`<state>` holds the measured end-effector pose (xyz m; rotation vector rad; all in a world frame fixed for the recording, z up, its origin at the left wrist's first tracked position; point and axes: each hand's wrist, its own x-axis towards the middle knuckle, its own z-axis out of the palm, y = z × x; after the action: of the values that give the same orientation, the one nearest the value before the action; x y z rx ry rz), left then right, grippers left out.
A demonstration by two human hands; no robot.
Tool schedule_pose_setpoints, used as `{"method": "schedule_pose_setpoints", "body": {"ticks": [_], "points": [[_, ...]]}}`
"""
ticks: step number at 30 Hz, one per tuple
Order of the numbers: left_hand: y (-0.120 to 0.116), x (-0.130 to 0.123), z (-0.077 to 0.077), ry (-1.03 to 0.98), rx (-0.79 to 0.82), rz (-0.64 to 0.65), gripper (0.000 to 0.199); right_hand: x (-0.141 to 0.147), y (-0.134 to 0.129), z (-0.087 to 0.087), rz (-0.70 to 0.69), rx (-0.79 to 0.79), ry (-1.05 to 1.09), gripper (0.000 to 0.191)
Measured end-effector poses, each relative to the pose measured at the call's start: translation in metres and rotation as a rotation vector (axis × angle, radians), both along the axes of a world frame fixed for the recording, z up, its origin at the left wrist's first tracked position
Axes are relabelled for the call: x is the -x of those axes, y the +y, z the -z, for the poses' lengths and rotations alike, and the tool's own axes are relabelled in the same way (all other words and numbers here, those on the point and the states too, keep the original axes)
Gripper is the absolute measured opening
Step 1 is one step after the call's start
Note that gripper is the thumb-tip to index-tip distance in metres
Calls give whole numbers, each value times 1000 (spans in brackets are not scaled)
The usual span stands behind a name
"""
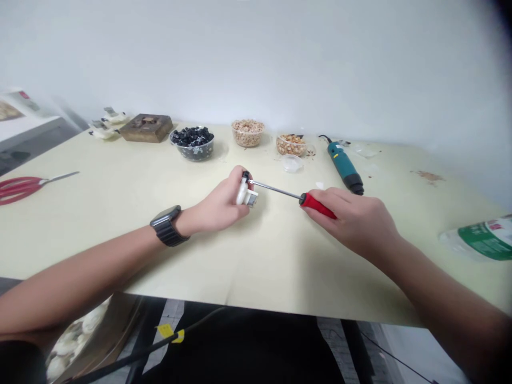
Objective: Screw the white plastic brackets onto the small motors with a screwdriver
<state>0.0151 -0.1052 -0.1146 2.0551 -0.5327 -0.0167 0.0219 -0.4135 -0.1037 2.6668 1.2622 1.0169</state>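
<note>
My left hand (224,202), with a dark watch on its wrist, grips a small white plastic part (241,193) with a black piece (245,175) at its top and a grey metallic end. Closed round the red handle of a screwdriver (314,205) is my right hand (352,216). The screwdriver's metal shaft points left, and its tip meets the part near the black piece. Both hands are over the middle of the pale table (264,266).
Along the back stand a wooden block (147,128), tubs of black pieces (193,143) and small brownish pieces (248,133), and a teal power tool (344,165). Red-handled scissors (24,186) lie left; a green-labelled bottle (482,237) lies right. Below is a box of white parts (80,338).
</note>
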Motion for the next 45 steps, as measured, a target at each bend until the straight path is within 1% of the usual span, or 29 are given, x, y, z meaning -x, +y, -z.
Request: {"method": "schedule_pose_setpoints", "body": {"ticks": [3, 6, 9, 15, 19, 24, 26, 29, 33, 36, 40, 45], "points": [[-1, 1, -1, 8, 14, -13, 42, 1, 1, 1, -2, -18, 39, 19], [-2, 3, -1, -30, -8, -6, 42, 0, 0, 1, -25, -76, 176, 19], [-1, 3, 1, -61, -32, 9, 42, -1, -1, 1, -15, -95, 294, 20], [-2, 3, 4, -68, -16, 0, 43, -2, 2, -4, 3, -148, 483, 21], [-3, 3, 7, -88, -41, 0, 43, -2, 4, -6, 4, -156, 550, 21], [-2, 0, 10, -104, -58, 15, 44, -5, 4, -5, 17, -144, 570, 20], [-1, -2, 9, -98, -57, 15, 44, -6, 3, -2, 13, -137, 535, 19], [1, -5, 7, -17, -1, 12, 42, -6, 3, 2, 14, -120, 401, 18], [1, -8, 8, 191, 188, 32, 44, -2, 2, 2, 44, -70, 179, 22], [-1, -9, 8, 312, 333, 64, 46, 1, 2, -1, 66, -49, 55, 24], [-7, -6, 3, 429, 480, 83, 45, 3, 0, -4, 109, -21, -35, 24], [-11, 0, -2, 515, 561, 83, 45, 3, -1, -5, 114, -23, -59, 24]]}}
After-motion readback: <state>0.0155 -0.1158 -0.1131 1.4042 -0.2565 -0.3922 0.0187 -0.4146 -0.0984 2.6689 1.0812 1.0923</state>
